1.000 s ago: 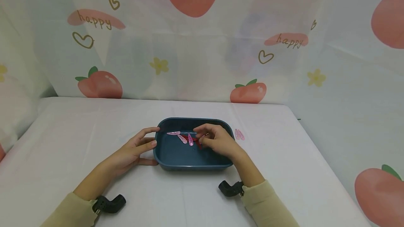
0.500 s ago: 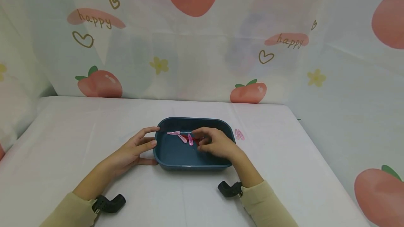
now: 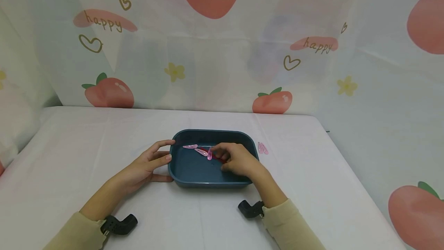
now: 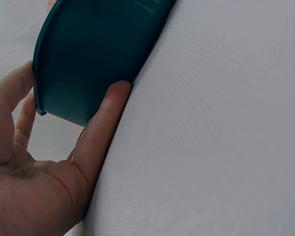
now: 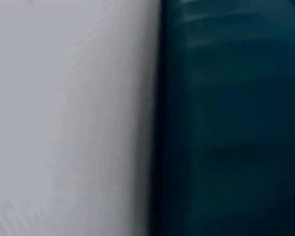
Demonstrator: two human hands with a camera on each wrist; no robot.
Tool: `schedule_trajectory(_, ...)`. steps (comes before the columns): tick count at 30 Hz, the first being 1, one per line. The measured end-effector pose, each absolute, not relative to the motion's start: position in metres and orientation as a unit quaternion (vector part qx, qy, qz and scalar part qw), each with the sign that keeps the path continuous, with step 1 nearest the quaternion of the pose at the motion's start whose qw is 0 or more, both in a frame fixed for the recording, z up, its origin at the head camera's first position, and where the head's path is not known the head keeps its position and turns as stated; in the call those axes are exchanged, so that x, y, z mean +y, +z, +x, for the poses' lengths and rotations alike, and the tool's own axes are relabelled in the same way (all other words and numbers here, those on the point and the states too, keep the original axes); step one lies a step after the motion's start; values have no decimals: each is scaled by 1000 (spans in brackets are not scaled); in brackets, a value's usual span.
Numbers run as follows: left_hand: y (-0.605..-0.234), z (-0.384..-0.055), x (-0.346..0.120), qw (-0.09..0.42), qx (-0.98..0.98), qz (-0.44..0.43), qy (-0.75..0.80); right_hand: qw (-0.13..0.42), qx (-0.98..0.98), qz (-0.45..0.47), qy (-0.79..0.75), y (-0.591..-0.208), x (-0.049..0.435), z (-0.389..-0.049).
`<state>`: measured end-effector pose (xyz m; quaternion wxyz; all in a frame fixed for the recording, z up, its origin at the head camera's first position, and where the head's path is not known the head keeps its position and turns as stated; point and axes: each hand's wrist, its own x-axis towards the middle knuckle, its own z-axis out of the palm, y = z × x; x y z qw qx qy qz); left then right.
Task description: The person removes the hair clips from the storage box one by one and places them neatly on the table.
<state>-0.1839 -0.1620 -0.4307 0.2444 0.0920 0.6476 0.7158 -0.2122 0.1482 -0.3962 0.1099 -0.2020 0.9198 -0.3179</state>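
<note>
In the head view a dark blue tray stands on the table. Inside it lie pink hair clips and red hair clips. My left hand rests against the tray's left side with its fingers spread; the left wrist view shows a finger along the outer wall. My right hand reaches into the tray from the right. Its fingertips are right at the upright pink clip, the thumb apart from the index finger. The hand covers part of the red clips. The right wrist view has only tray wall and cloth.
Two more pink hair clips lie on the white tablecloth just right of the tray. A black wrist camera sits on each wrist. Behind the table hangs a peach-print cloth.
My right hand has opened its pinch and lowered its fingers among the clips. The middle pink clip has turned flatter and shifted slightly. My left hand and the tray have stayed put.
</note>
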Motion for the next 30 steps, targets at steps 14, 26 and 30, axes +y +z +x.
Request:
schedule_trajectory(14,-425,-186,-162,242,652,90,713,54,929,-206,-303,-389,148,-214)
schedule_trajectory(26,-432,-183,-161,245,651,68,715,30,917,-208,-341,-396,153,-217)
schedule_trajectory(30,-432,-183,-161,242,655,65,713,19,909,-214,-358,-398,153,-217)
